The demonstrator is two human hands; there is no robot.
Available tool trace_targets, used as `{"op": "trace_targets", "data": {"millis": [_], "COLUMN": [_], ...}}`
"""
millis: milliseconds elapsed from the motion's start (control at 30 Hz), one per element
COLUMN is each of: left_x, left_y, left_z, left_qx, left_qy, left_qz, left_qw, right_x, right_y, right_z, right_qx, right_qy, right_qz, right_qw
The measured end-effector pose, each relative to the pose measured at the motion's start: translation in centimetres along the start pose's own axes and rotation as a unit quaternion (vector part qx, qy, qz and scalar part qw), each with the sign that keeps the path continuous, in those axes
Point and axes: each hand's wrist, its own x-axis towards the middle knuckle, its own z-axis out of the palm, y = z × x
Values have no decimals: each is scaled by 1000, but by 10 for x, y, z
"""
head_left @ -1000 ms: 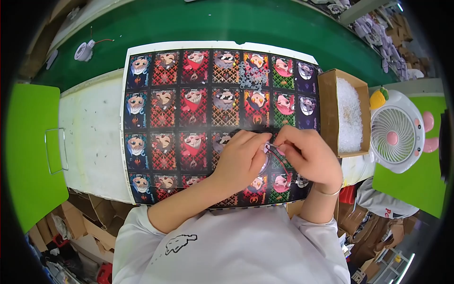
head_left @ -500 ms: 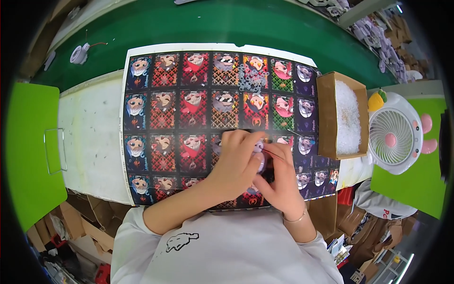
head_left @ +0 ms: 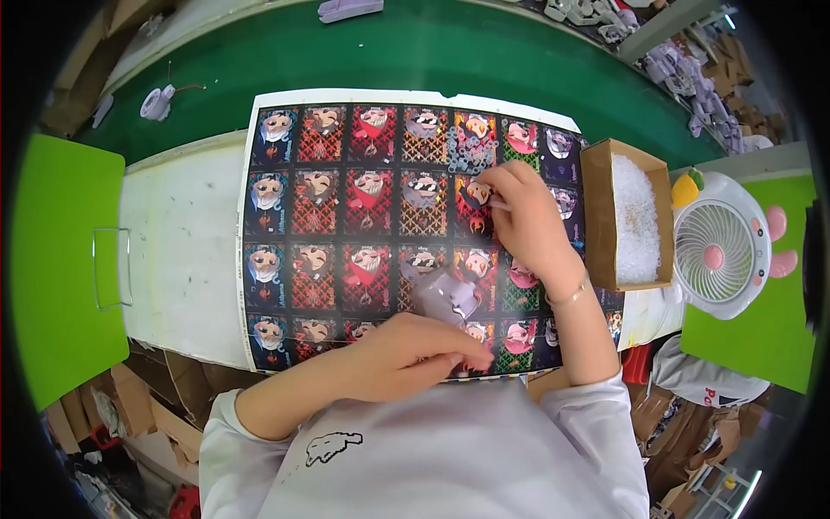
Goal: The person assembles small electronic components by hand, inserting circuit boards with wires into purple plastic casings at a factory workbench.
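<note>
Loose-fingered left hand (head_left: 419,353) near a lavender part (head_left: 448,297), curled right hand (head_left: 529,216) with grip unclear.

Coloured lettering, sideways beside cartoon figures on black rectangular printed sheet (head_left: 346,212). Red letters, partly visible, on crumpled grey-white cloth-like item (head_left: 686,367).

- My left hand (head_left: 428,353), blurred, stretches its fingers just below a blurred pale purple plastic housing (head_left: 448,298).
- My right hand (head_left: 529,216) curls near a pile of small rings (head_left: 469,147); a pale strip (head_left: 500,206) shows at its fingers.
- Cartoon-printed sheet (head_left: 398,98) beneath.
- To the right, a cardboard box (head_left: 598,229) of clear bits (head_left: 637,225) and a rabbit-eared fan (head_left: 749,270).
</note>
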Motion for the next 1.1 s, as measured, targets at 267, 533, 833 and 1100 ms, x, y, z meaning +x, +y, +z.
{"op": "trace_targets", "data": {"millis": [267,533,833,1100], "left_x": [18,31,41,46], "left_y": [-5,-15,-10,-12], "left_z": [11,2,-4,-2], "left_qx": [249,287,277,263], "left_qy": [110,195,330,321], "left_qz": [138,170,201,209], "left_qw": [952,922,880,885], "right_x": [14,14,-18,-38], "right_y": [22,24,-57,-63], "right_z": [24,26,-47,-35], "right_qx": [-42,-74,376,490], "right_qy": [18,44,-56,-33], "right_qz": [19,26,57,106], "right_qw": [999,996,923,865]}}
